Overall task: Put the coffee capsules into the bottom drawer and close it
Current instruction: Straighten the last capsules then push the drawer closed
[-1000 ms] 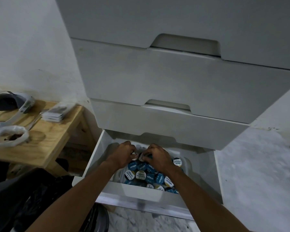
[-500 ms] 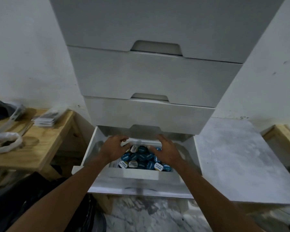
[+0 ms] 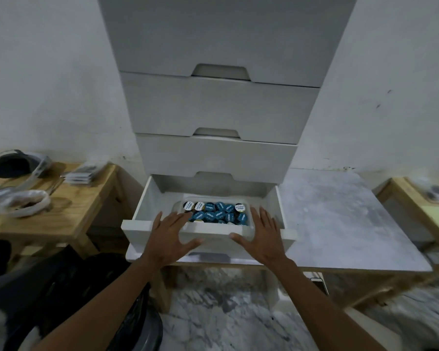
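Observation:
The bottom drawer (image 3: 288,235) of a white drawer unit (image 3: 221,107) stands pulled out. Inside it lies a clear tray (image 3: 177,207) full of several blue and white coffee capsules (image 3: 214,215). My left hand (image 3: 171,236) is flat with spread fingers against the left part of the drawer's front panel. My right hand (image 3: 261,236) is spread the same way on the right part of the front panel. Neither hand holds anything.
A wooden side table (image 3: 61,214) at the left carries a headset (image 3: 13,163), a white cable coil (image 3: 23,206) and small packets (image 3: 81,176). The unit stands on a grey marbled board (image 3: 340,224). Another wooden frame (image 3: 421,214) is at the right. Dark cloth (image 3: 48,287) lies lower left.
Both hands came out of the drawer, leaving the capsules in the tray, and now rest open on the drawer front. The camera pulled back and up.

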